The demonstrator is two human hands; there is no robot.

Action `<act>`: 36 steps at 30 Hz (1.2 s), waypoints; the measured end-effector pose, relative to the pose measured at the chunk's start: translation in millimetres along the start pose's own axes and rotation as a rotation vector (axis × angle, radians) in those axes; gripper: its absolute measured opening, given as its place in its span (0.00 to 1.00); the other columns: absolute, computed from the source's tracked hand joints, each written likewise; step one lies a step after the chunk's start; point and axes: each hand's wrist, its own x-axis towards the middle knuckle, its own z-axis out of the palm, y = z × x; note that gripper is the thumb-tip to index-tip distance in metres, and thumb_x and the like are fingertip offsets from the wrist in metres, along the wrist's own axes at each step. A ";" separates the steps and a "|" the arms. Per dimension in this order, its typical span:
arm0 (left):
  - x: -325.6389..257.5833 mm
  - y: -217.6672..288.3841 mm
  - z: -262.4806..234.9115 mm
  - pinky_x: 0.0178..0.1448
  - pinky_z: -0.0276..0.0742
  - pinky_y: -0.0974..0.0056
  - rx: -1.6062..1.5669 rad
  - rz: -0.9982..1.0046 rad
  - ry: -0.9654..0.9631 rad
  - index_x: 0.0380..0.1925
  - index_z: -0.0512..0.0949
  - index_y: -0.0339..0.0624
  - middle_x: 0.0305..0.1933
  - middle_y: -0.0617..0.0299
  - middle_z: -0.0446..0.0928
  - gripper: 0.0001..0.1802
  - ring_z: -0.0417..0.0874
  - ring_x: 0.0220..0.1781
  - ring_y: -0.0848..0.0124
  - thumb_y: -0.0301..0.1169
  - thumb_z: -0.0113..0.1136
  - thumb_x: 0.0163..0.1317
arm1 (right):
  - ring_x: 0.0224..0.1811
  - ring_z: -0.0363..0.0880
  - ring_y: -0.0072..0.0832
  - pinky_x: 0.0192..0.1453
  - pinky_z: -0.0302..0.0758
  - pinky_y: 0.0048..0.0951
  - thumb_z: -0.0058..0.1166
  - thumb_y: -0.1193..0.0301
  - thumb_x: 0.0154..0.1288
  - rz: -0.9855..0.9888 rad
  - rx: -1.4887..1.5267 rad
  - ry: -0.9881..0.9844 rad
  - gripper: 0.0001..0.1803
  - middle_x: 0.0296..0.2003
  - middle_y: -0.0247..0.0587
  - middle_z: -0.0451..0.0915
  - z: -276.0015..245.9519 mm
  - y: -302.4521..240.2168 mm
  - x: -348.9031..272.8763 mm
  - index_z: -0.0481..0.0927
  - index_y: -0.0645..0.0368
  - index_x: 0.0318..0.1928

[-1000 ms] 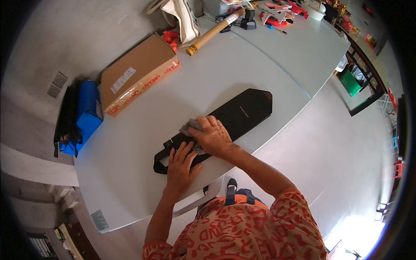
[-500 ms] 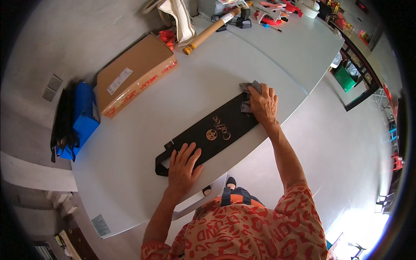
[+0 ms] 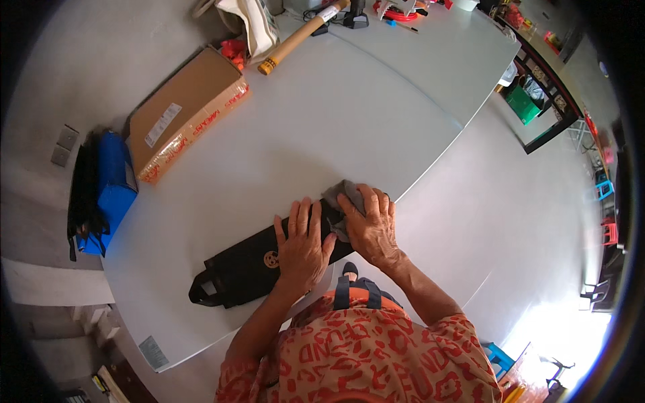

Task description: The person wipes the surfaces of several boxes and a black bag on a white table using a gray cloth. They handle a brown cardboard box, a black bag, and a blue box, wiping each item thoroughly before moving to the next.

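Left hand [image 3: 304, 252] flat, fingers slightly apart, pressed on black bag [image 3: 235, 269], gripping nothing. Right hand [image 3: 371, 225] curled over gray cloth [image 3: 339, 192] at bag's right end. Bag flat under both hands, handle left of them, contents hidden. Ahead-left of hands: brown box [image 3: 188, 101], taped, contents hidden; blue box [image 3: 117, 185] farther left. Far right of hands: green container [image 3: 521, 106], pale stuff inside.

This looks like a room in a home or a small workroom; I can't tell which. It has a plain grey wall [image 3: 114, 60], a pale floor [image 3: 484, 208], a blue stool [image 3: 603, 191] and a red stool [image 3: 609, 234]. A big table [image 3: 322, 121] holds a brown box [image 3: 191, 107] and a long tube [image 3: 302, 39].
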 end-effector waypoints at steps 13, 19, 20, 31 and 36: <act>32.8 -15.6 10.7 0.75 0.39 0.36 0.057 -0.020 -0.087 0.71 0.52 0.38 0.75 0.49 0.51 0.52 0.47 0.78 0.50 0.61 0.58 0.57 | 0.55 0.69 0.41 0.52 0.68 0.39 0.57 0.73 0.56 -0.071 0.063 0.018 0.19 0.55 0.43 0.71 22.9 34.5 56.2 0.82 0.47 0.50; 32.0 -15.4 12.2 0.75 0.40 0.35 0.060 -0.056 -0.079 0.71 0.54 0.41 0.75 0.52 0.53 0.50 0.49 0.77 0.51 0.62 0.56 0.58 | 0.60 0.67 0.43 0.58 0.67 0.42 0.58 0.77 0.53 -0.136 0.166 -0.117 0.24 0.59 0.43 0.69 -9.8 36.5 7.9 0.82 0.47 0.53; 31.0 -15.8 13.5 0.74 0.42 0.35 0.068 -0.047 -0.052 0.70 0.55 0.41 0.75 0.53 0.53 0.50 0.50 0.77 0.52 0.62 0.56 0.58 | 0.61 0.66 0.43 0.59 0.66 0.43 0.58 0.78 0.53 -0.147 0.185 -0.136 0.24 0.59 0.43 0.69 -15.5 35.6 2.0 0.82 0.49 0.53; 26.8 -21.6 19.6 0.73 0.42 0.32 0.068 0.028 0.005 0.70 0.58 0.43 0.75 0.53 0.53 0.49 0.51 0.77 0.50 0.65 0.53 0.59 | 0.57 0.67 0.45 0.56 0.67 0.44 0.57 0.73 0.58 -0.054 -0.008 -0.064 0.22 0.55 0.46 0.70 25.4 58.2 65.6 0.79 0.47 0.55; 28.3 -21.1 18.9 0.73 0.43 0.33 0.068 0.026 0.013 0.70 0.58 0.43 0.75 0.54 0.53 0.49 0.52 0.77 0.51 0.66 0.53 0.58 | 0.57 0.69 0.45 0.62 0.67 0.44 0.53 0.75 0.59 0.148 0.465 -0.072 0.28 0.54 0.49 0.70 26.1 88.8 81.7 0.72 0.51 0.62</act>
